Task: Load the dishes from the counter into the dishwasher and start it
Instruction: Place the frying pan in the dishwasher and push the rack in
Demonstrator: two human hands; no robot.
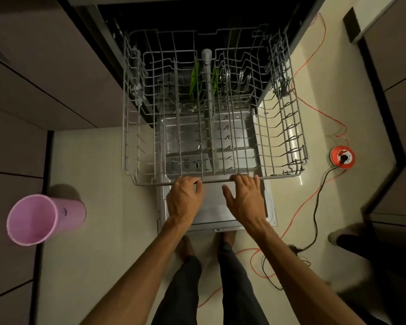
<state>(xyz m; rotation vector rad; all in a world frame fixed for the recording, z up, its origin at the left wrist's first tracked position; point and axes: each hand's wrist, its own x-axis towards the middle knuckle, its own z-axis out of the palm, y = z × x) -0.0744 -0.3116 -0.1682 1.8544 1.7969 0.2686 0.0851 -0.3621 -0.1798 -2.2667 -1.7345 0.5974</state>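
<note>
Item, far left of our grip: a pink ribbed plastic cup (36, 219) standing on the pale countertop (12, 160), well apart from both hands, its open mouth turned toward the camera.

Item, at the grip: the grey wire upper dishwasher rack (150, 113), drawn out over the open stainless dishwasher door (232, 141). Our left hand (184, 200) curls its fingers over the rack's front rail, left of centre, thumb tucked alongside; we count it as grasping the rail. Our right hand (245, 198) rests its fingertips on the same rail, right of centre, with the thumb spread wide toward the left hand; whether these fingers close around the wire or merely lie upon it we cannot tell.

Item, beyond the grip: a grey plastic spray arm (208, 73) running along the middle of the rack. Beneath the rack, deeper in the tub, green plates (195, 78) and several clear glass plates (243, 82) stand on edge in the lower rack.

Item, right of the grip: a thin orange cable (307, 59) trailing over the pale floor (103, 184) to a round orange cable reel (342, 158), with a black cord (315, 207) plugged into it.

Item, below the grip: our dark trouser legs (183, 289) and bare feet.
</note>
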